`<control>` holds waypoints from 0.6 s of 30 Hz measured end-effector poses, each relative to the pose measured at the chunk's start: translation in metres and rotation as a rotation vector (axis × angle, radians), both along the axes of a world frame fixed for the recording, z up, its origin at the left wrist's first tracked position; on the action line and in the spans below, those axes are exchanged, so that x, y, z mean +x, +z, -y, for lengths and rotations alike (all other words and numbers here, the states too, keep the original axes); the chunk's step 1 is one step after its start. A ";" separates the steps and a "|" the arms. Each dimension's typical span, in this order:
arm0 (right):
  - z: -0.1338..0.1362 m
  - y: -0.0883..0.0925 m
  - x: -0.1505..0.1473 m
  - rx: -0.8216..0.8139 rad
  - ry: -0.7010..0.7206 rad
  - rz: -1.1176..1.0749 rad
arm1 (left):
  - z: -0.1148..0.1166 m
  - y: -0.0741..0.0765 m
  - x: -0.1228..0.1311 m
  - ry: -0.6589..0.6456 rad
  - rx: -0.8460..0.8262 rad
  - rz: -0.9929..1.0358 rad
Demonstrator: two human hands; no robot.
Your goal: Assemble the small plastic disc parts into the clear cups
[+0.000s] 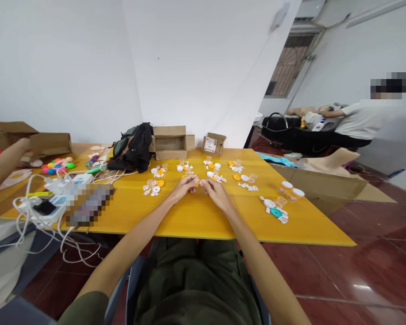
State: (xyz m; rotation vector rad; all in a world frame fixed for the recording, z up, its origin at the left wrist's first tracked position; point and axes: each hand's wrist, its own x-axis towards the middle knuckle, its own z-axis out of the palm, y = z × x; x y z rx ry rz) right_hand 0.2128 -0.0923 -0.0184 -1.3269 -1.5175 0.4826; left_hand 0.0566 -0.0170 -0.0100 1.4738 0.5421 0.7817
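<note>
Over the middle of the yellow table (203, 221), my left hand (185, 187) and my right hand (217, 191) face each other, with thumbs and fingertips pinched close together. Between the fingertips shows a small white plastic piece (202, 182), partly covered by my fingers; its exact shape is too small to make out. Behind my hands lie groups of small parts: white plastic pieces (211, 174), an orange ring (160, 183) and a clear cup (150, 183). To the right, a teal ring (276, 212) rests among white parts.
White-lidded jars (297, 194) stand at the right edge. Along the back are an open cardboard box (171, 143), a smaller box (214, 144) and a black bag (138, 146). Power strips (54, 205) with cables occupy the left, where another person's arm (6, 164) reaches in.
</note>
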 end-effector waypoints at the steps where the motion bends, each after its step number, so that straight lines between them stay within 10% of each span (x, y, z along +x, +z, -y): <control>1: 0.000 0.001 0.000 0.001 0.004 -0.015 | 0.000 0.000 0.000 0.000 0.001 0.004; 18: -0.001 0.001 0.000 0.011 -0.028 -0.024 | -0.001 -0.001 0.000 -0.015 0.017 0.013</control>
